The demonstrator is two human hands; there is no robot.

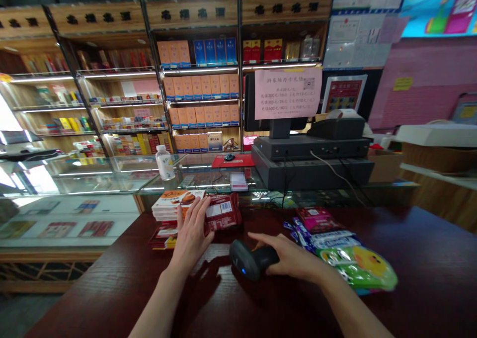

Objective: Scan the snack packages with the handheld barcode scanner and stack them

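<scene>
Head view: the right hand (pixel 288 255) curls around a black barcode scanner (pixel 249 259) on the dark wooden counter (pixel 421 283). The left hand (pixel 192 234), fingers spread, rests against a light, soft-looking red packet (pixel 223 213), easiest held by its edges, beside stacked boxes (pixel 178 204).

A barcode scanner (pixel 251 259) sits between snack piles (pixel 337 248).

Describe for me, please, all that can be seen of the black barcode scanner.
The handheld barcode scanner is black, with a matte plastic look, a rounded head and a small blue light glowing near its lower end. It is tilted, head pointing down and left, above the dark red counter, and the right hand grips its rear part. Whether it touches the counter cannot be told.
</scene>
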